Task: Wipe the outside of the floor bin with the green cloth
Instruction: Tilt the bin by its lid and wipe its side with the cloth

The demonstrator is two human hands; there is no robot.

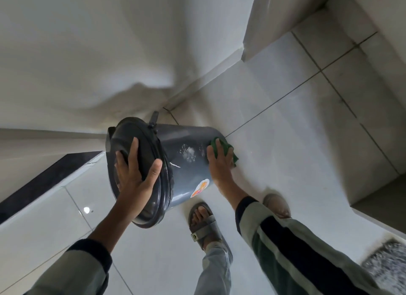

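Note:
A dark grey floor bin (184, 162) with a lid is tilted toward me on the tiled floor, near the wall corner. My left hand (134, 173) lies spread on the lid, gripping its rim with the thumb. My right hand (219, 162) presses the green cloth (224, 150) flat against the bin's side, near its base. White smudges and a round orange-and-white sticker (200, 188) show on the bin's side between my hands.
My two sandalled feet (204, 222) stand just below the bin. White walls meet behind it. A black strip (44, 176) runs along the left, a step or ledge (373, 195) rises at the right, and a speckled mat (386, 266) lies at lower right.

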